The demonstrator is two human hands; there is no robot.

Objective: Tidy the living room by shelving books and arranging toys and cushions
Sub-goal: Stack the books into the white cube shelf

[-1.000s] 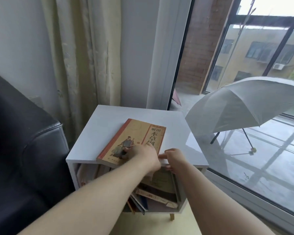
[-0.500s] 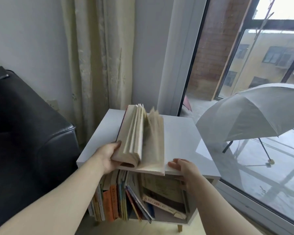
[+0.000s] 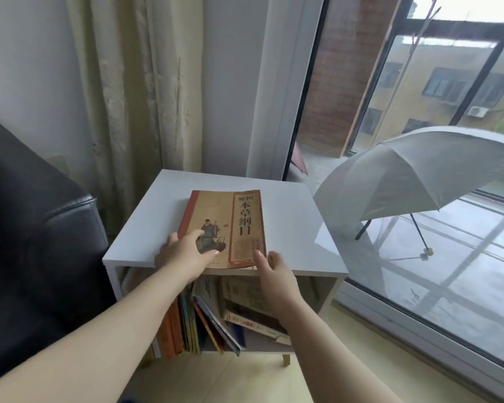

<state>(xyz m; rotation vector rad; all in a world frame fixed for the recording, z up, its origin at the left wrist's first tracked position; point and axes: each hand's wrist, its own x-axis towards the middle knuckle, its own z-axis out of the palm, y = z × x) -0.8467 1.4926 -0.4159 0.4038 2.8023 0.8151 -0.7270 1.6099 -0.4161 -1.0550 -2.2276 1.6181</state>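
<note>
A tan book (image 3: 245,216) with a red spine and black Chinese title lies closed and flat on the white side table (image 3: 291,216), its near edge at the table's front edge. My left hand (image 3: 184,257) rests on the book's near left corner, fingers spread over the cover and the spine edge. My right hand (image 3: 274,274) touches the near right corner with straight fingertips. In the shelf under the tabletop, several books (image 3: 186,324) stand upright at the left, while others (image 3: 253,309) lean or lie flat at the right.
A black leather sofa arm (image 3: 41,228) stands close on the left. A cream curtain (image 3: 128,97) hangs behind the table. To the right is a floor-length window (image 3: 448,286), with an open grey umbrella (image 3: 419,175) outside it.
The book, held open with its pages fanning half a second ago, now lies closed and flat on the tabletop. Both hands sit at its near corners.
</note>
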